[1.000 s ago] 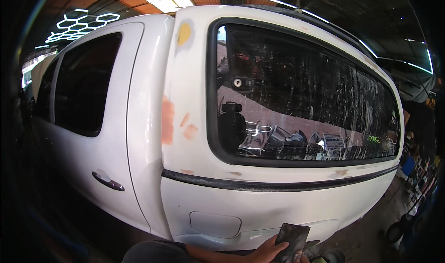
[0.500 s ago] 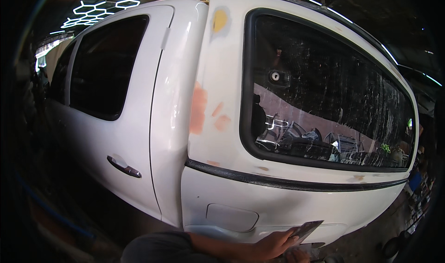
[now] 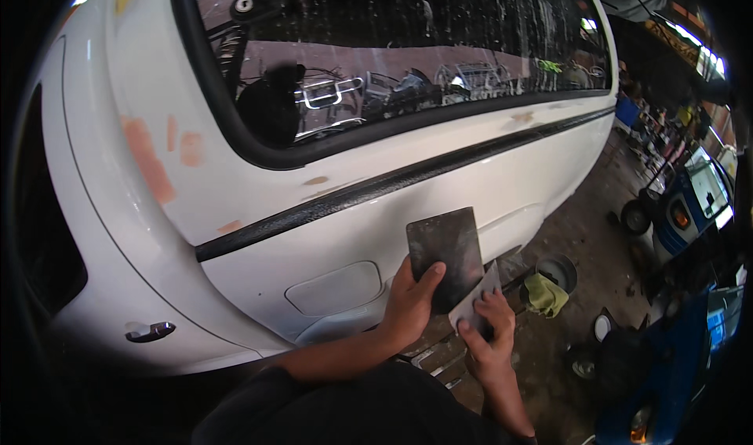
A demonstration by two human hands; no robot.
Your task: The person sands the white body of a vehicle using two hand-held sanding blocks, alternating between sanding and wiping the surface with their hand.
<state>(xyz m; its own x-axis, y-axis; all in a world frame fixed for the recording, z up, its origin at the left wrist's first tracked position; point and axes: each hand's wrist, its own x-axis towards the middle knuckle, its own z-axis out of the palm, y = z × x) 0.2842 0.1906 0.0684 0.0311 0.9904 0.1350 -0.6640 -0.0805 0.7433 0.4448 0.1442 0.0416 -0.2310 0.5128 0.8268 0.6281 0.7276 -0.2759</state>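
My left hand (image 3: 406,308) is closed on a dark flat rectangular plate (image 3: 447,245), its thumb lying over the near left edge. In my right hand (image 3: 490,343) is a thin light-grey flat piece, shaped like a putty spreader (image 3: 467,308), pinched between thumb and fingers. It sits at the plate's lower right edge; whether the two touch I cannot tell. Both hands are held in front of the white vehicle's side panel (image 3: 439,182). Reddish patches (image 3: 149,159) mark the panel's left part, and smaller tan spots (image 3: 315,181) lie under the window.
A black trim strip (image 3: 392,182) runs below the dark window (image 3: 439,61). On the floor right of my hands stands a grey bucket (image 3: 566,268) with a yellow-green cloth (image 3: 545,294) over its rim. Blue vehicles (image 3: 694,202) stand farther right.
My view has swung down and to the right. Both hands have come up into the middle of the view; the dark plate and the spreader now show clearly, along with the bucket.
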